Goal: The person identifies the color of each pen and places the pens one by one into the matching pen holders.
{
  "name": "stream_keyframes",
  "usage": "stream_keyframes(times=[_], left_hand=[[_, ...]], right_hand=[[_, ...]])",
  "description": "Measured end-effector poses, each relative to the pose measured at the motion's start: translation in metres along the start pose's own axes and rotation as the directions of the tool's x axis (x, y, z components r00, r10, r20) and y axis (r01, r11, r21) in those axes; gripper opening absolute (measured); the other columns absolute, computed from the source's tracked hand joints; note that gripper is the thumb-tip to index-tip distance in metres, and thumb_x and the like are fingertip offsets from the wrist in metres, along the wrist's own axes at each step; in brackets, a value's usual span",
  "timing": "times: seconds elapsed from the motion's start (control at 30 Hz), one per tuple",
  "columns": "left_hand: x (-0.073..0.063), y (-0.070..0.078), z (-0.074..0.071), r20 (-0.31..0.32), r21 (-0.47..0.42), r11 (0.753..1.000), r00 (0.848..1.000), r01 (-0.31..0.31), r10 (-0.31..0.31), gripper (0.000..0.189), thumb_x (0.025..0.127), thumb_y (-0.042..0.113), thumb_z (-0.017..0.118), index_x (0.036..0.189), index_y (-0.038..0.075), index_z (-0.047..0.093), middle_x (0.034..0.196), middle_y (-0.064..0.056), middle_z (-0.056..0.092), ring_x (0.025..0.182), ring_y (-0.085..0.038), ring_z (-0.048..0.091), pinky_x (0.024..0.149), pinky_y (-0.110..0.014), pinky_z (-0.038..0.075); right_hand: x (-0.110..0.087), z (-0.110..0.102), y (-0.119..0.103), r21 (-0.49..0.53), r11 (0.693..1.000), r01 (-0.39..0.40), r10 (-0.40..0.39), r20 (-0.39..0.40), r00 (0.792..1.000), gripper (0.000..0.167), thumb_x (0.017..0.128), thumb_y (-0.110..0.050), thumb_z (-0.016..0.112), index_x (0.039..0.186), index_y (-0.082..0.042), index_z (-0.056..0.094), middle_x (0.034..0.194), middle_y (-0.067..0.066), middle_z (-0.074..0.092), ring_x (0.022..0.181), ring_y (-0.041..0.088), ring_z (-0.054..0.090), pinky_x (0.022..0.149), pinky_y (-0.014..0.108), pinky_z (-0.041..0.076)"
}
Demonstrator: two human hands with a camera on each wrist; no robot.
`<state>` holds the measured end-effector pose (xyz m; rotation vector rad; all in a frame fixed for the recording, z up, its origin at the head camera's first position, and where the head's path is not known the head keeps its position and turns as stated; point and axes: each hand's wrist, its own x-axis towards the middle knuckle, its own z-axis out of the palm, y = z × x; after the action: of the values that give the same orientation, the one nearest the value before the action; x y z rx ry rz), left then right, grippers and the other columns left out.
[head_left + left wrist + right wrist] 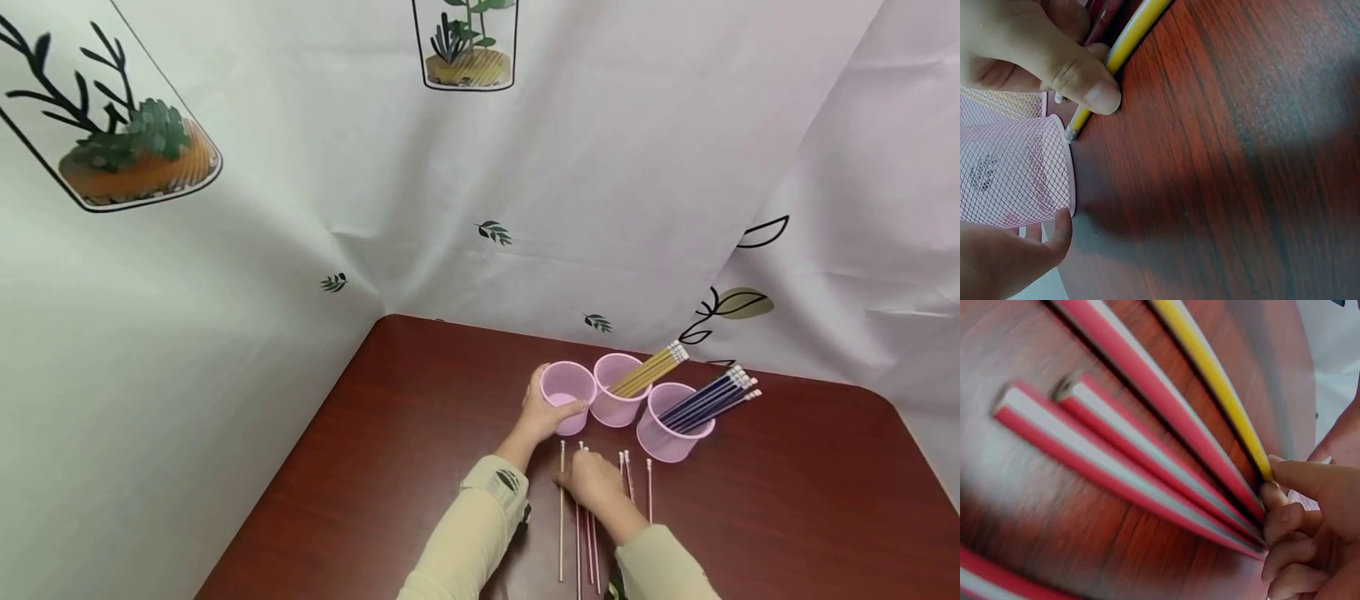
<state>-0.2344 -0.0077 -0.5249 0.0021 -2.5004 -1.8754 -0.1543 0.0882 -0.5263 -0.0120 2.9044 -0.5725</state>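
My left hand [538, 414] grips a pink mesh pencil cup [567, 385] with nothing inside it. The cup's mesh wall [1013, 165] shows in the left wrist view, with fingers curled at its rim. Just in front of it, my right hand [592, 481] pinches a yellow pencil [1225, 384] near its eraser end, between thumb and forefinger. The pencil lies along the table, its eraser end close to the cup's rim in the left wrist view. Several red pencils [1122, 459] lie beside the yellow one, some under my right hand.
To the right of the held cup stand two more pink mesh cups: one has yellow pencils [647, 372], the other dark blue pencils [705, 404]. Another red pencil [649, 492] lies right of my right hand. A printed cloth [525, 275] hangs behind the dark red table [360, 467].
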Motion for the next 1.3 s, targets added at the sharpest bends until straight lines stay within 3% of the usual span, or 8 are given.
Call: stream_keyframes(times=[0.2, 0.33, 0.53, 0.8, 0.93, 1.07, 1.2, 1.3], left_hand=[[0.002, 0.000, 0.000, 0.010, -0.003, 1.000, 1.000, -0.003, 0.003, 0.090, 0.064, 0.024, 0.085, 0.138, 0.017, 0.036, 0.130, -0.010, 0.046, 0.116, -0.029, 0.044, 0.097, -0.045, 0.034], [0.002, 0.000, 0.000, 0.014, -0.010, 1.000, 1.000, -0.007, 0.007, 0.089, 0.063, 0.023, 0.085, 0.137, 0.018, 0.036, 0.128, -0.011, 0.047, 0.115, -0.029, 0.045, 0.096, -0.044, 0.035], [0.001, 0.001, -0.001, -0.001, -0.013, 1.000, 1.000, -0.021, 0.021, 0.090, 0.062, 0.021, 0.086, 0.137, 0.015, 0.036, 0.127, -0.012, 0.047, 0.113, -0.030, 0.046, 0.095, -0.045, 0.036], [0.001, -0.003, 0.002, -0.002, -0.002, 1.000, 1.000, -0.006, 0.006, 0.091, 0.063, 0.023, 0.085, 0.138, 0.014, 0.035, 0.129, -0.011, 0.046, 0.115, -0.029, 0.044, 0.097, -0.047, 0.035], [0.001, -0.005, 0.001, -0.001, 0.018, 1.000, 1.000, -0.001, 0.001, 0.093, 0.062, 0.024, 0.086, 0.139, 0.014, 0.035, 0.130, -0.011, 0.046, 0.116, -0.029, 0.043, 0.097, -0.048, 0.034], [0.000, -0.005, 0.001, -0.003, 0.020, 1.000, 1.000, -0.010, 0.010, 0.092, 0.062, 0.023, 0.086, 0.138, 0.013, 0.035, 0.129, -0.012, 0.046, 0.115, -0.030, 0.044, 0.096, -0.048, 0.035], [0.000, -0.003, 0.001, 0.001, 0.013, 1.000, 1.000, -0.008, 0.008, 0.091, 0.062, 0.023, 0.086, 0.138, 0.016, 0.036, 0.128, -0.011, 0.046, 0.115, -0.029, 0.045, 0.096, -0.047, 0.036], [0.001, -0.002, 0.002, -0.005, 0.011, 1.000, 1.000, -0.011, 0.011, 0.091, 0.062, 0.023, 0.086, 0.138, 0.015, 0.036, 0.129, -0.010, 0.046, 0.115, -0.028, 0.045, 0.096, -0.046, 0.036]], right_hand=[[0.003, -0.003, -0.001, 0.025, 0.999, -0.034, 0.034, 0.031, 0.999, 0.031, 0.071, -0.030, 0.072, 0.060, -0.007, 0.055, 0.070, 0.015, 0.060, 0.055, 0.024, 0.051, 0.048, 0.041, 0.043], [0.003, -0.004, 0.001, 0.081, 0.997, -0.020, 0.018, 0.024, 1.000, 0.030, 0.069, -0.027, 0.071, 0.055, -0.008, 0.052, 0.059, 0.009, 0.055, 0.050, 0.021, 0.048, 0.045, 0.038, 0.040], [0.000, -0.016, 0.004, 0.196, 0.979, 0.049, -0.047, -0.016, 0.999, 0.030, 0.068, -0.022, 0.067, 0.049, -0.014, 0.046, 0.047, -0.005, 0.041, 0.045, 0.013, 0.039, 0.043, 0.030, 0.033], [-0.004, -0.037, 0.020, 0.294, 0.956, 0.006, 0.010, -0.054, 0.998, 0.027, 0.070, -0.024, 0.065, 0.053, -0.014, 0.047, 0.049, -0.006, 0.041, 0.048, 0.012, 0.039, 0.045, 0.028, 0.031], [-0.003, -0.045, 0.029, 0.336, 0.941, 0.032, 0.003, -0.102, 0.995, 0.027, 0.073, -0.023, 0.067, 0.058, -0.013, 0.047, 0.051, -0.005, 0.040, 0.049, 0.013, 0.039, 0.047, 0.028, 0.032], [-0.004, -0.054, 0.036, 0.456, 0.889, 0.041, 0.010, -0.108, 0.994, 0.022, 0.076, -0.015, 0.064, 0.062, -0.010, 0.048, 0.050, -0.003, 0.045, 0.046, 0.014, 0.046, 0.044, 0.027, 0.035], [-0.004, -0.062, 0.041, 0.586, 0.811, 0.013, 0.057, -0.100, 0.993, 0.018, 0.077, -0.010, 0.063, 0.065, -0.007, 0.050, 0.050, 0.001, 0.052, 0.044, 0.021, 0.055, 0.040, 0.025, 0.038], [-0.002, -0.069, 0.044, 0.616, 0.788, 0.022, 0.072, -0.127, 0.989, 0.015, 0.077, -0.008, 0.063, 0.067, -0.004, 0.052, 0.050, 0.002, 0.053, 0.044, 0.023, 0.057, 0.039, 0.025, 0.040]])
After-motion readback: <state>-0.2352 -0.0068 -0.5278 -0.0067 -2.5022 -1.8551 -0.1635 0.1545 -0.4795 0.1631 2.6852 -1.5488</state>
